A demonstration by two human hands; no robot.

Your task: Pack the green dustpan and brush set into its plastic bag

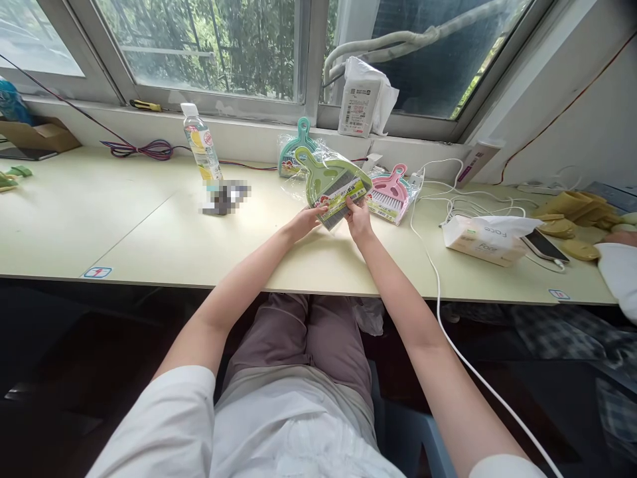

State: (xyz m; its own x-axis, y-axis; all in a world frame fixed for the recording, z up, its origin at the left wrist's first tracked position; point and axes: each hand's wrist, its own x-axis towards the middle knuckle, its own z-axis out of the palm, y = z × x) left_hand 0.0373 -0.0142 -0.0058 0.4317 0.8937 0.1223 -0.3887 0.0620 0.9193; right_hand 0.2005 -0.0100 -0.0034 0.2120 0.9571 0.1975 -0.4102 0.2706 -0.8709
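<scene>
I see green plastic dustpan-and-brush set in clear wrapper [332,182] between my hands: left hand [304,222] pinching lower-left edge, right hand [357,219] gripping lower-right. Pink wrapped set [391,194] just beyond right hand.

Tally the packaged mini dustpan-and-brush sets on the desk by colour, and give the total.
Green: 1, the green set, held in its wrapper by the left hand and right hand
Teal: 1, the teal set, behind it by the window
Pink: 1, the pink set, lying on the desk
Total: 3
</scene>
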